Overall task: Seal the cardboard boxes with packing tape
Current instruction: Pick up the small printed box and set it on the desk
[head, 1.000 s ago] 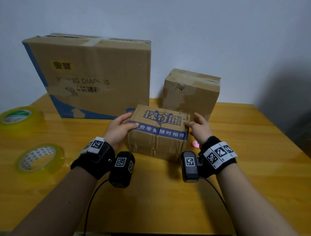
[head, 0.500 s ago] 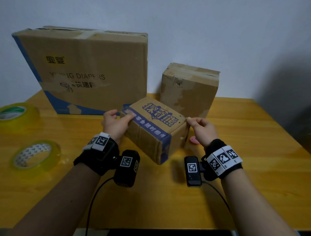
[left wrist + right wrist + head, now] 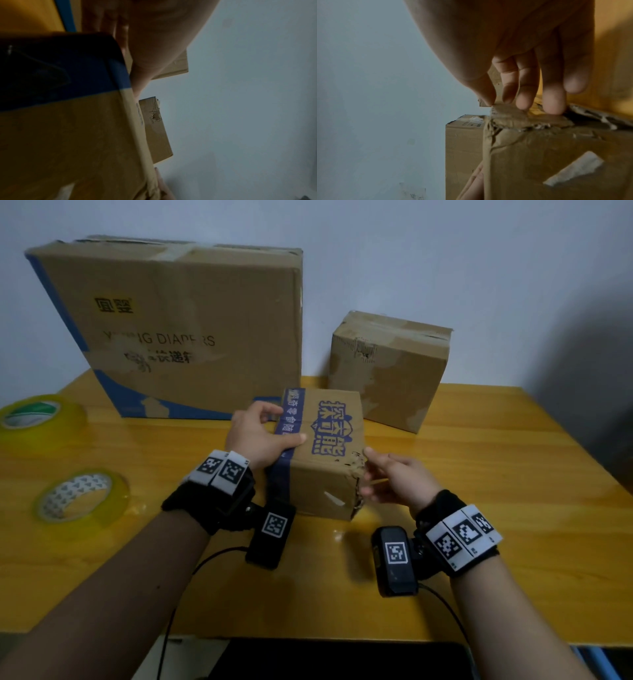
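My left grip clamps the small box, thumb on top. My right grip touches its torn corner with straight fingers. I should square it on the worktop before taping

A plain room: wooden table against a bare wall, worn boxes.

A wooden table carries the held small box, a big box behind the left-hand grip, a mid box behind the right, and two tape rolls far left.
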